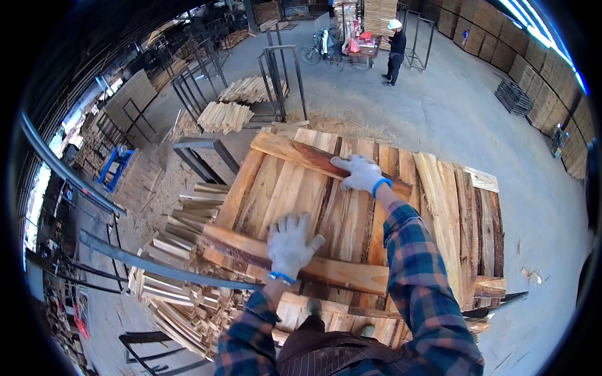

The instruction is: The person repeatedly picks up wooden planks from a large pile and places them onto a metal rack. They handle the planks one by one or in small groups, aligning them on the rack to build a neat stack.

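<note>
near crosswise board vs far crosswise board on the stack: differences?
The near board lies under the flat left hand; the far board lies under the right hand. The near board slopes gently, the far one more steeply. Near looks paler; far has a reddish streak. Both lie across the stack.

Concrete floor (414,106), grey, dusty, with sawdust scattered near the centre. Directly on it: a tall stack of rough wooden boards (439,207), top layer laid side by side, two cross planks lying over it, one (301,156) along the far edge, one (326,269) along the near edge. Left of the stack, a loose heap of short offcuts (182,238). Further off, two bundles of slats (226,116) beside black metal frames (279,75). Small wood chips (533,274) lie at the stack's right.
</note>
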`<state>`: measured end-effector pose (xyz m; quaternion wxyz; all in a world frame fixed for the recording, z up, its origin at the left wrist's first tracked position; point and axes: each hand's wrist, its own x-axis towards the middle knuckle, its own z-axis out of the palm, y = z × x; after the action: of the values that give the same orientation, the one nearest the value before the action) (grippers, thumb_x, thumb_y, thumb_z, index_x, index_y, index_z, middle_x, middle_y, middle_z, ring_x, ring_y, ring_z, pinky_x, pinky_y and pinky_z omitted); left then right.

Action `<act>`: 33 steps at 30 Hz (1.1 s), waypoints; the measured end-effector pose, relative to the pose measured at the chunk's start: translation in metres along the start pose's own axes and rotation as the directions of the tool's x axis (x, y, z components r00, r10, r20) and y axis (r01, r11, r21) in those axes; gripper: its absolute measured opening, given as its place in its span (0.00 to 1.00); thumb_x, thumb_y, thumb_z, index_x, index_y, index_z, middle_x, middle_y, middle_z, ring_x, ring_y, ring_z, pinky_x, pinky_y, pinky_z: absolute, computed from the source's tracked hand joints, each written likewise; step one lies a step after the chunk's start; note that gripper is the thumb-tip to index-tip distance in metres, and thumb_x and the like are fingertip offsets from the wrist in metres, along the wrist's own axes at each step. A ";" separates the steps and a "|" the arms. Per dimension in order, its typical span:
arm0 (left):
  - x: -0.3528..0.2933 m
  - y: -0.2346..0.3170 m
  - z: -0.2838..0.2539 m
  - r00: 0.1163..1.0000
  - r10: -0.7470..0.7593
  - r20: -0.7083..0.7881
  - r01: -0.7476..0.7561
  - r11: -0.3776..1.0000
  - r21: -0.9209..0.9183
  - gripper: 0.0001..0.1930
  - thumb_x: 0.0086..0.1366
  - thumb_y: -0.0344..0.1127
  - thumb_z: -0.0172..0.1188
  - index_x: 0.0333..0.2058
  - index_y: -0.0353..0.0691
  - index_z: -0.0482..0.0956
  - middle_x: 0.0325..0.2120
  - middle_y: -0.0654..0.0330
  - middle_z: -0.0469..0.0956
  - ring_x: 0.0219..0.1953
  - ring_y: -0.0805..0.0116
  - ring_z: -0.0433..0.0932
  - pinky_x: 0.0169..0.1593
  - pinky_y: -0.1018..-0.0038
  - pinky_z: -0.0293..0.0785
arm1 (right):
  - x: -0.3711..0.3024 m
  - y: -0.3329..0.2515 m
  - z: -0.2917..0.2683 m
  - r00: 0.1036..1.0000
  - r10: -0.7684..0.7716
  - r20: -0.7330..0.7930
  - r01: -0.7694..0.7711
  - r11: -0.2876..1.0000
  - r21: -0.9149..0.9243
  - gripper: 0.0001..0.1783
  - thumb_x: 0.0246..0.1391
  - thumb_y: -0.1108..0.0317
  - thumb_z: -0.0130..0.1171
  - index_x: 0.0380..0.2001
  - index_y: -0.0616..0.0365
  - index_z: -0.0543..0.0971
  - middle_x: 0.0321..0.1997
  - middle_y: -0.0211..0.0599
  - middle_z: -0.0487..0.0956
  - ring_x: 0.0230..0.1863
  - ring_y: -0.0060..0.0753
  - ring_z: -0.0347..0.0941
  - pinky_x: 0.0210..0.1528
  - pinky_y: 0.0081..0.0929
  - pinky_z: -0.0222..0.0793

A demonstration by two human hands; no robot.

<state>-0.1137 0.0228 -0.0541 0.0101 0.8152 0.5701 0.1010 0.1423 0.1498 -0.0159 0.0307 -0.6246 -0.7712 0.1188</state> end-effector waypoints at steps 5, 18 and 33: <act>0.003 -0.004 -0.005 0.999 0.042 -0.020 -0.044 0.994 -0.096 0.35 0.59 0.61 0.59 0.56 0.42 0.71 0.53 0.51 0.72 0.57 0.48 0.67 0.61 0.50 0.61 | 0.038 0.015 -0.009 0.987 0.144 0.071 -0.148 0.988 0.051 0.43 0.45 0.56 0.69 0.66 0.22 0.66 0.63 0.40 0.70 0.65 0.50 0.66 0.61 0.48 0.69; 0.002 -0.007 0.007 0.998 0.038 0.045 -0.031 0.987 -0.160 0.42 0.63 0.69 0.51 0.62 0.39 0.68 0.61 0.44 0.68 0.63 0.43 0.64 0.66 0.52 0.57 | -0.068 0.038 -0.030 0.945 0.187 -0.267 -0.150 0.977 0.154 0.32 0.47 0.56 0.65 0.58 0.48 0.74 0.50 0.47 0.79 0.54 0.52 0.75 0.49 0.48 0.75; 0.008 0.005 0.009 0.998 -0.027 0.064 0.034 0.993 -0.109 0.33 0.65 0.55 0.58 0.62 0.38 0.70 0.60 0.43 0.69 0.60 0.45 0.69 0.62 0.59 0.66 | -0.396 0.197 0.048 0.478 0.870 -0.117 -0.570 0.409 0.713 0.45 0.44 0.48 0.69 0.63 0.59 0.69 0.52 0.52 0.80 0.56 0.48 0.76 0.57 0.42 0.70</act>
<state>-0.1050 0.0293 -0.0610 0.0746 0.8074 0.5755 0.1066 0.4082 -0.2042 -0.0660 0.3518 -0.8670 -0.2951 0.1937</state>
